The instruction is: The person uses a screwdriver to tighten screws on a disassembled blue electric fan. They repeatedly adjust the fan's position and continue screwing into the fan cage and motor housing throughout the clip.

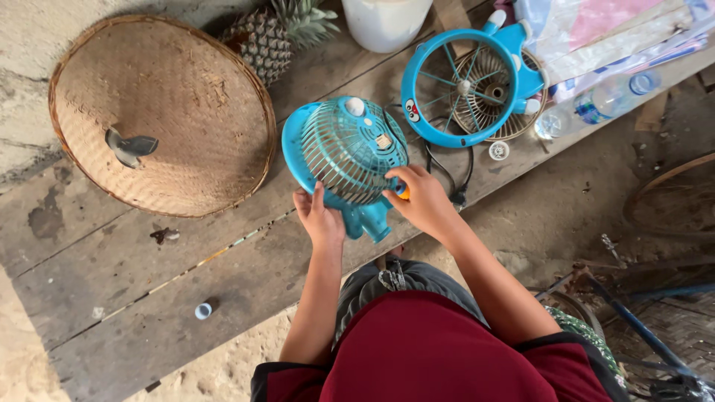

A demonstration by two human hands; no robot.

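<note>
Plank bench (112, 260); hands (319, 219) gripping fan (350, 156).

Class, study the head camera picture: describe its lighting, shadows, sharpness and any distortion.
Head view: soft, even daylight without glare; the woven tray throws a dim shadow along its upper edge; the blue fan body and both hands, left and right, look sharp; plank edges bow slightly, suggesting wide-angle distortion.
</note>
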